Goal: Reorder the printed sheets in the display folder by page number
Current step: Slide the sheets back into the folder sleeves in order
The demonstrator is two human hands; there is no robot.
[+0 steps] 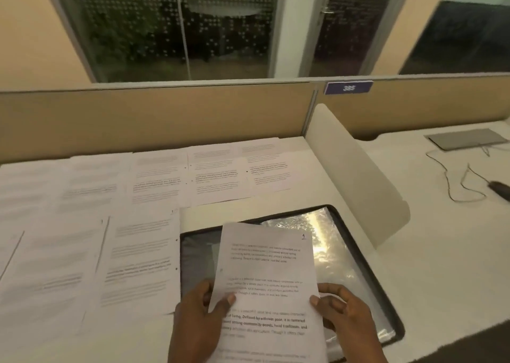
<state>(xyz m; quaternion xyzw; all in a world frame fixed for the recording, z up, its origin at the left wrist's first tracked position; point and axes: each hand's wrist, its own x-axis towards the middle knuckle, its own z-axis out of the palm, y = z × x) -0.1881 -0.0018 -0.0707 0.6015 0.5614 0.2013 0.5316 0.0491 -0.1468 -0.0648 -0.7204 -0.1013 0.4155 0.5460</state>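
View from a head camera looking down at a pale desk (441,266) in an office booth; both of a person's bare hands hold up one printed sheet (267,274) at the lower middle of the picture; the left hand (201,315) pinches the sheet's left edge, thumb on top and fingers underneath; the right hand (345,315) pinches the right edge the same way, thumb on the paper and fingers curled behind it; the sheet carries blocks of text and a figure 1 in its top right corner, and it tilts a little to the left; it is held over an open folder (336,246) with a black border and shiny clear pockets, which lies flat on the desk under the hands

Many loose sheets (82,224) lie spread in overlapping rows to the left of the folder and beyond it; their print is too blurred to read; a cream divider (358,175) with a rounded end stands just right of the folder; behind the desk runs a tan partition (165,114) with a dark number plate (348,87) reading 385; on the neighbouring desk lie a flat grey slab (466,139) and a thin looping cable (455,180); a window (165,31) fills the top
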